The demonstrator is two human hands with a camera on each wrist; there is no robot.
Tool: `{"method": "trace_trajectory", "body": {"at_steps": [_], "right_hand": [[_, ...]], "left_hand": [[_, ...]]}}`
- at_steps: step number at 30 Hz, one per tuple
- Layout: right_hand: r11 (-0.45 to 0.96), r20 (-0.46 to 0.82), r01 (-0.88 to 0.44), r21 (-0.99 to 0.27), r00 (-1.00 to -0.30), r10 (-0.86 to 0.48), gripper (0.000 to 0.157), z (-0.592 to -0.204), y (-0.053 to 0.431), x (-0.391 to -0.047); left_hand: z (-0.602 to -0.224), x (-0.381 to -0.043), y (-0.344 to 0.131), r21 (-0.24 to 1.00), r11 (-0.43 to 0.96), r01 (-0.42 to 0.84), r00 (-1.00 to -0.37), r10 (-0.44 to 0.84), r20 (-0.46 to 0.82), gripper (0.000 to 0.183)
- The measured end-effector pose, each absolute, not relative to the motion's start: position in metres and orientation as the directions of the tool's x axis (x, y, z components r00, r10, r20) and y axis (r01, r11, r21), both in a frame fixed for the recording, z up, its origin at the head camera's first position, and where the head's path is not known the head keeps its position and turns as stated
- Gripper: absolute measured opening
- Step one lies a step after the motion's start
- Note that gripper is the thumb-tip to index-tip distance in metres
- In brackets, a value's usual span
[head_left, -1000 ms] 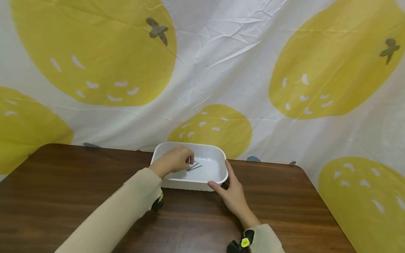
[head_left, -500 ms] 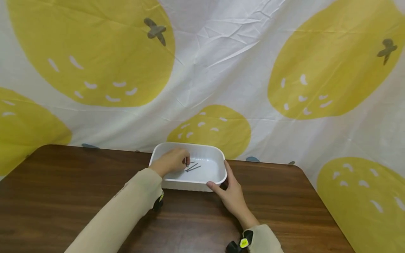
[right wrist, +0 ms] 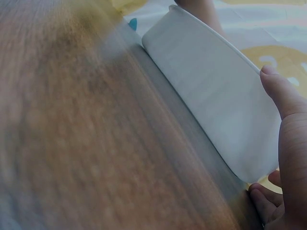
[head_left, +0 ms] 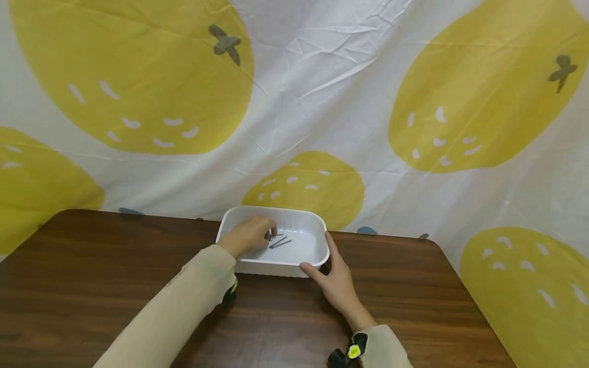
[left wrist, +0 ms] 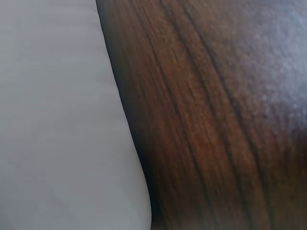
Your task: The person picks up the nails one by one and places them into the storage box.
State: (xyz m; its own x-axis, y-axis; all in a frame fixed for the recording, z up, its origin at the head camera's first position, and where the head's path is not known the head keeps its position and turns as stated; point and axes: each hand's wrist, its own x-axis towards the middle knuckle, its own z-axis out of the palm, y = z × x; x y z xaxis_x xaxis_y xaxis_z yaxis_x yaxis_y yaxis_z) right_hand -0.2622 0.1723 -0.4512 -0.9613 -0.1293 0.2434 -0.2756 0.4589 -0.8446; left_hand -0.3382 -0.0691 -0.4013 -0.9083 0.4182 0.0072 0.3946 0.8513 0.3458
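Note:
A white rectangular tray (head_left: 313, 217) stands at the far edge of the wooden table. Inside, several thin dark nails (head_left: 281, 244) lie loose on its floor, left of the middle. My left hand (head_left: 248, 236) reaches over the tray's left side, fingers bent down beside the nails. Whether a nail is between the fingertips is hidden. With thumb at the front rim and fingers round the right end, my right hand (head_left: 338, 281) grips the tray. The right wrist view shows that thumb (right wrist: 278, 91) against the tray wall (right wrist: 206, 96); the left wrist view shows no hand.
The brown wooden table (head_left: 405, 296) has rounded far corners. Right behind the tray hangs a white cloth (head_left: 317, 102) with large yellow fruit prints. In the left wrist view, a pale surface (left wrist: 62, 120) fills the left side, beside wood grain.
The left hand has shifted slightly left inside the tray, uncovering more of the nails. The right hand keeps its grip on the tray's right end.

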Motion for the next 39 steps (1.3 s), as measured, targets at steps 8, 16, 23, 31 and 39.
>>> {"method": "trace_trajectory", "body": {"at_steps": [8,16,23,31,39], "right_hand": [[0.480,0.262,-0.292,-0.828,-0.956,-0.130,0.096,-0.453,0.173,-0.263],[0.476,0.257,-0.292,-0.829,-0.956,-0.140,0.093,-0.452,0.174,-0.263],[0.457,0.252,-0.290,-0.841,-0.957,-0.142,0.095,-0.453,0.175,-0.267],[0.454,0.233,-0.271,-0.849,-0.962,-0.140,0.101,-0.456,0.176,-0.263],[0.538,0.199,-0.257,-0.803,-0.966,-0.164,0.101,-0.449,0.178,-0.259]], "left_hand": [[-0.400,-0.336,-0.071,0.331,0.852,0.406,-0.904,0.427,0.008,0.019],[-0.404,-0.337,-0.073,0.287,0.851,0.439,-0.893,0.449,0.034,0.024],[-0.401,-0.335,-0.073,0.278,0.854,0.440,-0.894,0.446,0.044,0.023],[-0.397,-0.317,-0.074,0.253,0.844,0.473,-0.881,0.451,0.143,0.017],[-0.388,-0.284,-0.092,0.239,0.847,0.475,-0.863,0.395,0.314,0.018]]}}
